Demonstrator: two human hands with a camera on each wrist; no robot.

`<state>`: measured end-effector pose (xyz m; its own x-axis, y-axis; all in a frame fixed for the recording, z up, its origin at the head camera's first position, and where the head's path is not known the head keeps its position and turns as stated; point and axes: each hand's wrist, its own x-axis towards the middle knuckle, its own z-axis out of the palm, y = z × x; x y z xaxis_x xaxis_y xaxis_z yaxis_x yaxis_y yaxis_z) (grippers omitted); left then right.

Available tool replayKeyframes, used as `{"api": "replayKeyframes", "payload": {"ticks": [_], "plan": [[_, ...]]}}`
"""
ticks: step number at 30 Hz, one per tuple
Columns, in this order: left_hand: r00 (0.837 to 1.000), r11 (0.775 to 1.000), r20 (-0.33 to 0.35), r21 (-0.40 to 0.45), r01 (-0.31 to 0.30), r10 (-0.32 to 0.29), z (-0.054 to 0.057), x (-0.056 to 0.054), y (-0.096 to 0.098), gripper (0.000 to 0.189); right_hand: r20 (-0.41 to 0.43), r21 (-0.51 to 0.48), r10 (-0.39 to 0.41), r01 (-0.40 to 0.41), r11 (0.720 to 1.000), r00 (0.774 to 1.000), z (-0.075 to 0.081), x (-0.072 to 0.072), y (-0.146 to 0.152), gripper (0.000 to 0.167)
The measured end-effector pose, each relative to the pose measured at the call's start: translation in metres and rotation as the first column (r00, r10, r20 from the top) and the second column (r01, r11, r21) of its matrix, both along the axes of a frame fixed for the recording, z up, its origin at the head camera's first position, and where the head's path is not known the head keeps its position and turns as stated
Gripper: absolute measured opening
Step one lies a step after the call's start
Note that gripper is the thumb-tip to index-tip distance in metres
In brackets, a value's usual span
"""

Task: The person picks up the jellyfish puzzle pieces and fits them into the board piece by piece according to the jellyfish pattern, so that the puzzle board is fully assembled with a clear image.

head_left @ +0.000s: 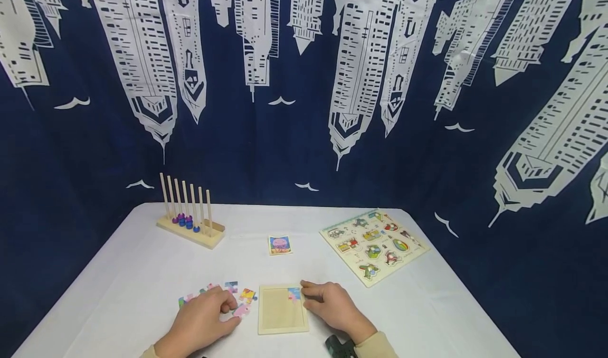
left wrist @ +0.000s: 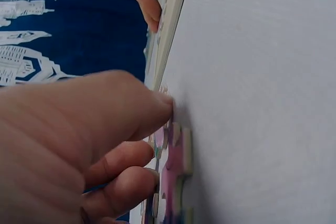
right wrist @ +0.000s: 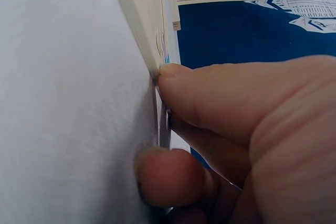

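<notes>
A shallow wooden puzzle tray (head_left: 282, 331) lies on the table with one joined patch of picture, a blue and pink puzzle piece (head_left: 294, 294), in its upper right corner. My right hand (head_left: 333, 306) holds the tray at its right edge, index finger by the far corner and thumb lower on the side. Left of the tray my left hand (head_left: 201, 318) hovers low over loose jigsaw pieces, its fingers bent and apart from the thumb. A pink puzzle piece (head_left: 241, 310) lies right at its fingertips. More pieces, including a yellow one (head_left: 247, 295), lie beyond, partly hidden by the hand.
At the back left stands a wooden peg rack (head_left: 192, 231) with blue and purple beads. A small picture card (head_left: 279, 245) lies behind the tray. To the right is a pegless picture board (head_left: 372, 247). A dark green object (head_left: 338, 346) sits beside my right wrist.
</notes>
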<state>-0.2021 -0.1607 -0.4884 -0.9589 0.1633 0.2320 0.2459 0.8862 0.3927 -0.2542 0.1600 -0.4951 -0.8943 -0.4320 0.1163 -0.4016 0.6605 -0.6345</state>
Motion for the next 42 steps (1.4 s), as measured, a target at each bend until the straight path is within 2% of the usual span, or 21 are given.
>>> {"api": "replayKeyframes", "payload": {"ticks": [6,15,22,26,30,36,42], "plan": [[0.999,1.0,-0.038,-0.006,0.028,-0.028,-0.0031,0.0003,-0.0013,0.032,-0.004,0.007,0.0,0.0,1.0,1.0,0.0007,0.0003,-0.0016,0.034],[0.989,0.995,-0.102,-0.012,0.103,-0.104,-0.0042,-0.0022,-0.0009,0.028,-0.016,0.008,0.001,-0.001,1.0,1.0,0.0017,-0.0004,-0.0028,0.033],[0.991,0.991,-0.06,0.038,0.125,-0.123,-0.0022,-0.0029,-0.0012,0.028,-0.01,0.014,-0.003,0.003,1.0,1.0,0.0016,0.0001,-0.0035,0.033],[0.985,0.981,-0.039,0.092,0.172,-0.169,-0.002,-0.0048,-0.0006,0.026,-0.001,0.016,-0.006,0.006,1.0,1.0,0.0016,0.001,-0.003,0.034],[0.977,0.968,-0.046,0.129,0.215,-0.21,-0.0022,-0.0065,0.0003,0.025,-0.001,0.014,-0.011,0.011,1.0,1.0,0.0022,0.0021,-0.0016,0.034],[0.976,0.967,-0.065,0.137,0.213,-0.206,-0.0017,-0.0039,0.0006,0.026,-0.017,0.01,-0.004,0.004,1.0,1.0,0.0021,0.0014,-0.0016,0.033],[0.975,0.976,-0.14,0.11,0.189,-0.173,-0.0021,-0.0049,0.0065,0.025,0.005,0.013,-0.004,0.004,1.0,1.0,0.0037,0.0024,-0.0019,0.035]]}}
